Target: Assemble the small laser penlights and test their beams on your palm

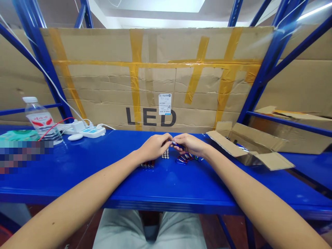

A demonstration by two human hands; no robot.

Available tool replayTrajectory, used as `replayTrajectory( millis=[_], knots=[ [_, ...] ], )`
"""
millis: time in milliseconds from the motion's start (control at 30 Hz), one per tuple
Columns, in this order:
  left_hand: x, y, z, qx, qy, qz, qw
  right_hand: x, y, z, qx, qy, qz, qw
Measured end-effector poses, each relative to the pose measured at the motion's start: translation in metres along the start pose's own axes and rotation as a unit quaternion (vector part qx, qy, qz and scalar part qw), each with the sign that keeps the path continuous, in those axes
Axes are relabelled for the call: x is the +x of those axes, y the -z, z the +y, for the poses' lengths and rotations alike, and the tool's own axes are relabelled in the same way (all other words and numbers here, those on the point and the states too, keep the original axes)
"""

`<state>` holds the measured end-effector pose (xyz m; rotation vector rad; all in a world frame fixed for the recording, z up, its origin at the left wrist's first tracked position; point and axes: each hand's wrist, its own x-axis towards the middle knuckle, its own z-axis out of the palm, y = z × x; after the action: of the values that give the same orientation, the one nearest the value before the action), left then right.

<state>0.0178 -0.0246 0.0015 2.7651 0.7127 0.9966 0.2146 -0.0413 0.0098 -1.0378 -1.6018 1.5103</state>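
Observation:
Over the blue table, my two hands meet with fingertips close together. My right hand is closed around a small blue tube-like piece with a silvery end. At that end, my left hand pinches with thumb and forefinger; whatever lies between those fingertips is too small to make out. Small silvery round pieces, like button cells, stand in rows just below the hands. Several carabiners in blue, red and green lie beneath my right hand. Dark metallic tubes lie side by side under my left wrist, partly hidden.
To the right, an open cardboard box has its flaps spread, with blue pieces inside. A power strip with plugs and a water bottle stand at the left. A large taped carton walls off the table's back.

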Motion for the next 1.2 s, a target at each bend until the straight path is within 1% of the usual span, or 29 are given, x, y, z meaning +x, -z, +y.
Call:
replayTrajectory(
  millis=[133,233,333,433,567,700,767,833,867,900,933,967,1000,1033,1067,1133,1200],
  knots=[
    [0.0,0.0,-0.002,0.004,0.001,0.015,1.0,-0.001,-0.002,-0.002,0.034,0.009,-0.016,0.999],
    [0.001,-0.001,-0.004,0.01,0.009,0.035,0.999,0.0,-0.003,-0.001,0.061,0.031,-0.028,0.997],
    [0.001,-0.001,-0.006,0.032,0.013,0.042,0.999,0.004,-0.005,0.003,0.078,0.064,-0.007,0.995],
    [0.003,-0.003,-0.008,0.068,-0.012,0.038,0.997,0.009,-0.009,0.008,0.098,0.083,0.03,0.991],
    [0.004,-0.007,-0.01,0.101,-0.034,0.03,0.994,0.014,-0.021,0.012,0.106,0.098,0.038,0.989],
    [0.004,-0.008,-0.01,0.099,-0.043,0.031,0.994,0.015,-0.029,0.012,0.093,0.095,0.041,0.99],
    [0.004,-0.007,-0.01,0.093,-0.041,0.038,0.994,0.014,-0.026,0.009,0.05,0.089,0.046,0.994],
    [0.004,-0.004,-0.01,0.09,-0.029,0.049,0.994,0.011,-0.017,0.004,-0.05,0.09,0.095,0.99],
    [0.004,-0.003,-0.01,0.089,-0.022,0.055,0.994,0.009,-0.012,0.001,-0.126,0.093,0.129,0.979],
    [0.003,-0.002,-0.011,0.089,-0.017,0.06,0.994,0.005,-0.006,-0.003,-0.219,0.1,0.167,0.956],
    [0.003,0.0,-0.011,0.09,-0.014,0.063,0.994,0.001,0.0,-0.007,-0.323,0.113,0.174,0.923],
    [0.003,0.001,-0.011,0.091,-0.013,0.066,0.994,-0.004,0.005,-0.011,-0.412,0.106,0.139,0.895],
    [0.003,0.002,-0.012,0.092,-0.012,0.067,0.993,-0.009,0.008,-0.015,-0.47,0.09,0.079,0.875],
    [0.003,0.003,-0.012,0.093,-0.01,0.068,0.993,-0.014,0.009,-0.018,-0.503,0.064,0.024,0.861],
    [0.002,0.003,-0.012,0.093,-0.009,0.068,0.993,-0.018,0.009,-0.021,-0.517,0.035,-0.018,0.855],
    [0.002,0.003,-0.012,0.093,-0.01,0.067,0.993,-0.023,0.004,-0.023,-0.53,-0.02,-0.066,0.845],
    [0.002,0.003,-0.011,0.09,-0.012,0.069,0.993,-0.023,-0.004,-0.022,-0.547,-0.043,-0.08,0.832]
  ],
)
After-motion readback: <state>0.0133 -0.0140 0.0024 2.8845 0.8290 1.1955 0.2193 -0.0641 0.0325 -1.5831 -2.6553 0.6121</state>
